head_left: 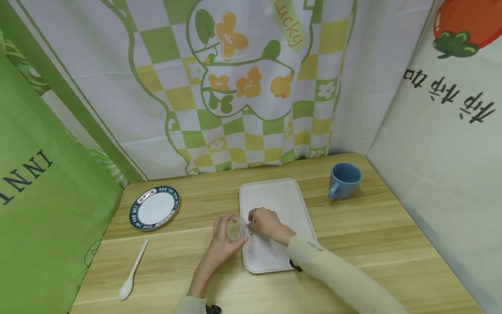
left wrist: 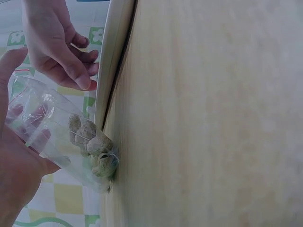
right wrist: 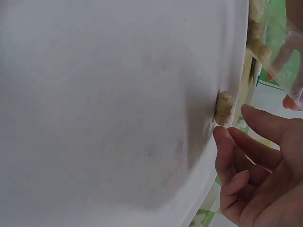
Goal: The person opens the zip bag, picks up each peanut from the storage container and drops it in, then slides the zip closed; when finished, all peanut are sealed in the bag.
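Observation:
My left hand grips a clear plastic bag near its mouth, thumb on one side and fingers on the other. Several unshelled peanuts lie in the bottom of the bag in the left wrist view. A single peanut is on the white tray, close to its left rim. My right hand is over that side of the tray, beside the bag. In the right wrist view its thumb and index fingertips are apart, right at the peanut, with nothing between them.
A plate with a dark green patterned rim lies at the back left of the wooden table. In front of it is a white spoon. At the back right stands a blue mug. Cloth curtains border the table.

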Available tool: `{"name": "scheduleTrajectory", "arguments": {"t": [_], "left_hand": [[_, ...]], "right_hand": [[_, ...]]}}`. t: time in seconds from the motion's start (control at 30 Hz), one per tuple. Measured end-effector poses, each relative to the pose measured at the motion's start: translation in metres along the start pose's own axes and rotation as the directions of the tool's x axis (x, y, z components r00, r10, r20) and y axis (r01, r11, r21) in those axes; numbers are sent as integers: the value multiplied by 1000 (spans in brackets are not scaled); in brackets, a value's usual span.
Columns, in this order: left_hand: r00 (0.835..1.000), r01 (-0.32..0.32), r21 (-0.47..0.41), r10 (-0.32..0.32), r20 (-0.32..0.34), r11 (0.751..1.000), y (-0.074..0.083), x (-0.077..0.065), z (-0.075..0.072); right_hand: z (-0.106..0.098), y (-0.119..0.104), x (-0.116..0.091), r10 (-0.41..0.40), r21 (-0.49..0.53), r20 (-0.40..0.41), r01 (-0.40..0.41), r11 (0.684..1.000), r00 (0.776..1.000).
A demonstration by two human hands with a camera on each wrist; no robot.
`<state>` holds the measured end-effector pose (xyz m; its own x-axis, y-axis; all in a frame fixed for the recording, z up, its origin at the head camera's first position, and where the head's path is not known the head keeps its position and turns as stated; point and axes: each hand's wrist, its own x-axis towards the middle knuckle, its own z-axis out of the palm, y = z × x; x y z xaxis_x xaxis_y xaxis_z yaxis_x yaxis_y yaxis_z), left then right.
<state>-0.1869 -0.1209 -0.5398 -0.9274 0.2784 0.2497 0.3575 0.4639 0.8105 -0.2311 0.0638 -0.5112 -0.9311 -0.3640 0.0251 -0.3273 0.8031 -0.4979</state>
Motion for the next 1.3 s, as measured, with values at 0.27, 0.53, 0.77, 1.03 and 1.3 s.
{"name": "scheduleTrajectory", "arguments": {"t": [0.27,0.53,0.77,1.03,1.3], "left_hand": [[1000,-6,11,6,-3,1000,-1,1,-1],[1000,3,20,-3,-8,1000,-1,-1,1],[1000,-2,15,2,-13,1000,0,1,1],[1000,-14,19,15,-28,1000,0,4,1],[1000,-8,10,8,-22,1000,0,5,2]], "right_hand": [[8,-2,4,20,-6,27,-20,1000,999],[9,-1,-1,10,32,20,-10,999,1000],[-2,3,-6,-21,122,-73,30,992,997],[-24,-3,-9,-68,217,-213,116,969,975],[-44,-24,-18,-143,362,-267,236,902,953]]}}
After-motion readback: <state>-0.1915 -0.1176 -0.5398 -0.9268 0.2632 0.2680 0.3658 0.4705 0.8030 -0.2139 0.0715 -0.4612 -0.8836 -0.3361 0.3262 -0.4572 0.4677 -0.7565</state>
